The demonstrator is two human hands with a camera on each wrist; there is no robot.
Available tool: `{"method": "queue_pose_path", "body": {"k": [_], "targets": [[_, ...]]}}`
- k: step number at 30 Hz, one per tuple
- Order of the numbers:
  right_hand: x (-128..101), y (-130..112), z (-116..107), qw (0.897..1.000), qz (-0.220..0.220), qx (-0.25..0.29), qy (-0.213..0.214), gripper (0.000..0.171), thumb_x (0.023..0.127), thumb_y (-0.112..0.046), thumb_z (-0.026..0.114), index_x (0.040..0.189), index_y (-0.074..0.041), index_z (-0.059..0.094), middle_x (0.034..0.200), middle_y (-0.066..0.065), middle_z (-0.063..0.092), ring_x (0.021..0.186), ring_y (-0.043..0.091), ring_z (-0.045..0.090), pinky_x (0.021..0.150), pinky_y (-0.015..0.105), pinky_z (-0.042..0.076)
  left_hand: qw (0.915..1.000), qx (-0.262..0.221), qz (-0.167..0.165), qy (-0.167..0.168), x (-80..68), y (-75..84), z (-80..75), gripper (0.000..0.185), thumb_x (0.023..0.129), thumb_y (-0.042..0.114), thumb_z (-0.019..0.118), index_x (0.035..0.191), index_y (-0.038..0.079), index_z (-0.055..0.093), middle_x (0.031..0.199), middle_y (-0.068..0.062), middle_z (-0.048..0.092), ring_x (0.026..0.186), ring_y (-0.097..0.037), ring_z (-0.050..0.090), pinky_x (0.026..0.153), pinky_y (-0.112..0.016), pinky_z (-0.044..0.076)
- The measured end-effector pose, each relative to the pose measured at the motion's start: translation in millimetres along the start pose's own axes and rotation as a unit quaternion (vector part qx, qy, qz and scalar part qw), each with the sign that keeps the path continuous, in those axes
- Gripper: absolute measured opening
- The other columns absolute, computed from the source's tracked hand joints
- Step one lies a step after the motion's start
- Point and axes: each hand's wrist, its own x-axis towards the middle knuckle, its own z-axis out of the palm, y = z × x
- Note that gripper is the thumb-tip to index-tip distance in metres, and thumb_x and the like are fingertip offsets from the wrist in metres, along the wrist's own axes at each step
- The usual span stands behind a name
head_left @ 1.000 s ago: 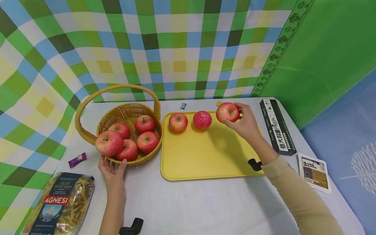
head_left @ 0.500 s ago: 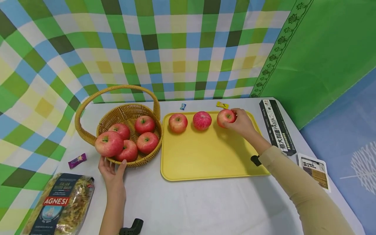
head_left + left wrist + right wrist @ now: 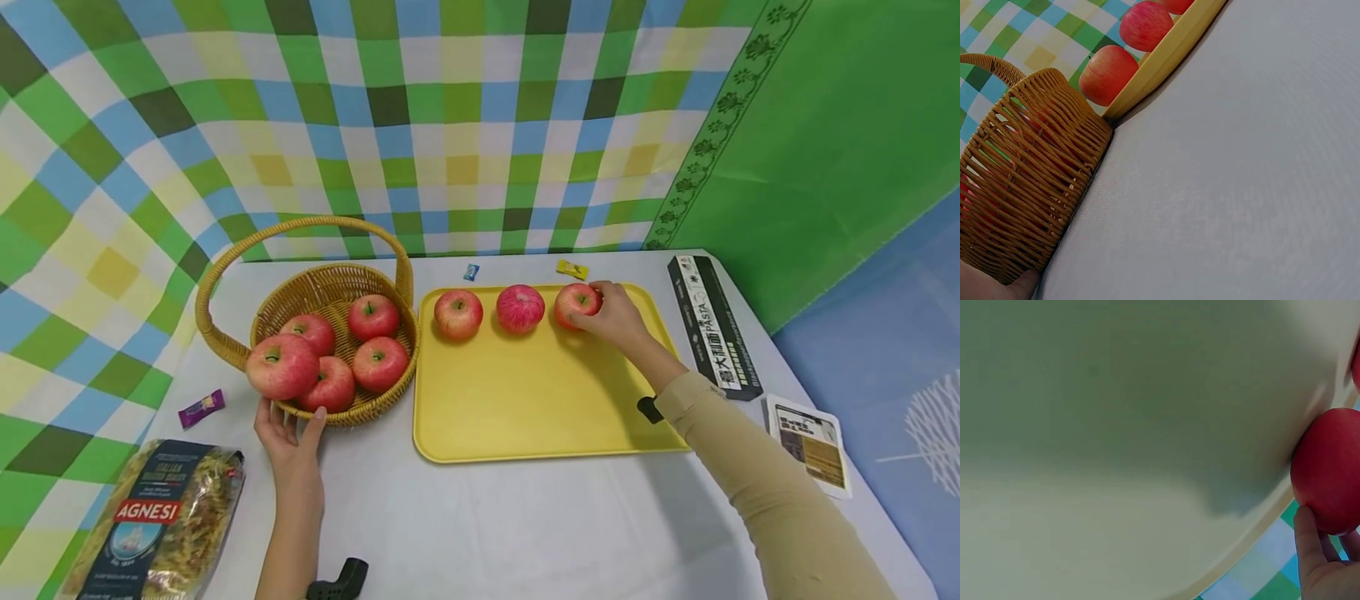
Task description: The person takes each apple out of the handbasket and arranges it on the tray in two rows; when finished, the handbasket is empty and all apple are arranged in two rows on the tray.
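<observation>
At the back right of the yellow tray [image 3: 517, 417], my right hand [image 3: 618, 321] holds a red apple [image 3: 576, 306] between thumb and fingers. The right wrist view shows this apple [image 3: 1332, 469] low at the tray's edge. To its left on the tray sit a darker red apple [image 3: 520, 309] and a paler apple [image 3: 458, 314], in one row. My left hand [image 3: 288, 442] rests against the front of a wicker basket [image 3: 300, 287], its thumb [image 3: 1022, 286] low on the woven wall. Several apples lie in the basket, the front-left apple [image 3: 282, 367] highest.
A pasta bag [image 3: 150, 517] lies front left, near a purple wrapped candy [image 3: 201, 408]. Behind the tray are a blue candy [image 3: 471, 272] and a yellow candy [image 3: 572, 269]. A black pasta box [image 3: 714, 325] and a white-and-brown packet [image 3: 808, 442] lie to the right.
My right hand has lowered the apple onto the back right of the tray, bringing the yellow candy fully into view. The left hand stays at the basket.
</observation>
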Motion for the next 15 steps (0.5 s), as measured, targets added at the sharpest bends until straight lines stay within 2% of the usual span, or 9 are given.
{"method": "queue_pose_path", "body": {"k": [15], "targets": [[-4.5, -4.8, 2.9, 1.0, -0.011, -0.015, -0.017, 0.077, 0.085, -0.038, 0.071, 0.138, 0.007, 0.039, 0.129, 0.028, 0.042, 0.11, 0.04, 0.049, 0.094, 0.054, 0.044, 1.0, -0.002, 0.007, -0.003, -2.0, 2.2, 1.1, 0.085, 0.092, 0.021, 0.066, 0.151, 0.037, 0.006, 0.16, 0.005, 0.003, 0.146, -0.015, 0.004, 0.114, -0.028, 0.022]]}}
